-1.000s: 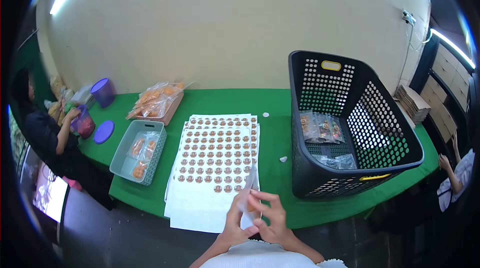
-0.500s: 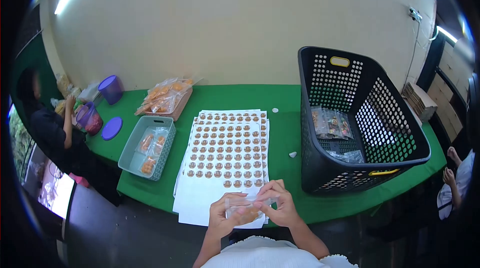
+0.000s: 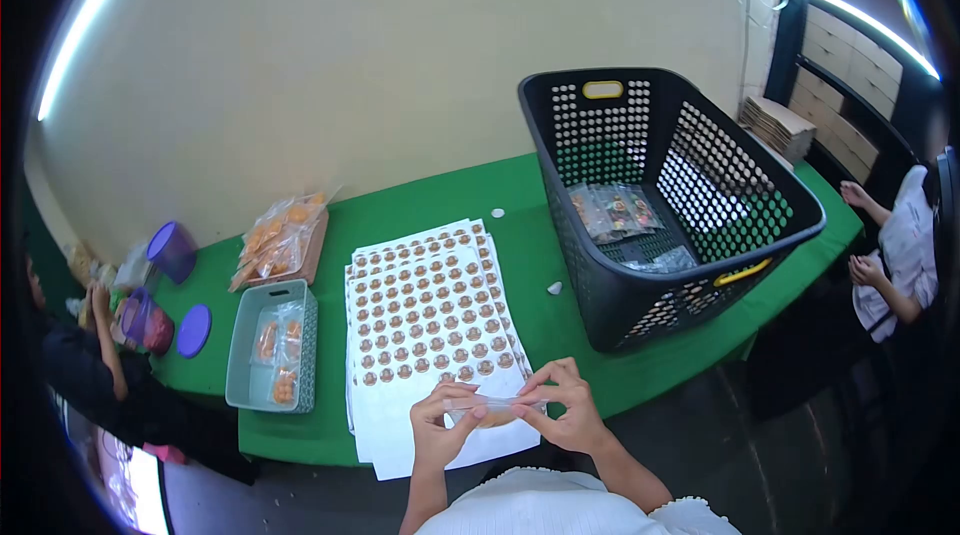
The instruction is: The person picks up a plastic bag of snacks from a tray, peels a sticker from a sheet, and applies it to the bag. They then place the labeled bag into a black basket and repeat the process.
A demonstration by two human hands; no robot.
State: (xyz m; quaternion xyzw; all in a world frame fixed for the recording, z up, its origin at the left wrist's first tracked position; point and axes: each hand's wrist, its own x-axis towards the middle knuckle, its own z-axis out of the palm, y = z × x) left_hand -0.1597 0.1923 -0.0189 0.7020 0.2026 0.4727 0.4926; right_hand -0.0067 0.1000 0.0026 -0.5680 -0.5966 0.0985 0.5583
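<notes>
A small clear plastic pouch [image 3: 496, 417] with something orange-brown inside is stretched between my two hands, close to my body. My left hand [image 3: 436, 427] pinches its left end between thumb and fingers. On the other side, my right hand [image 3: 566, 409] grips the top edge and right end with thumb and fingertips. Below and beyond the hands lies a stack of white sticker sheets [image 3: 400, 420] printed with rows of round brown labels. The nearest part of the top sheet is bare white.
A pale green basket [image 3: 244, 355] holds several orange-filled pouches. Behind it, a box holds more bagged orange food [image 3: 284, 233]. A large black perforated basket [image 3: 640, 300] with clear packets [image 3: 620, 210] stands right. People [image 3: 100, 365] are at left and right [image 3: 905, 255].
My view has turned to the right, so the table's things sit further left. Both hands keep their hold on the pouch, which now appears more edge-on.
</notes>
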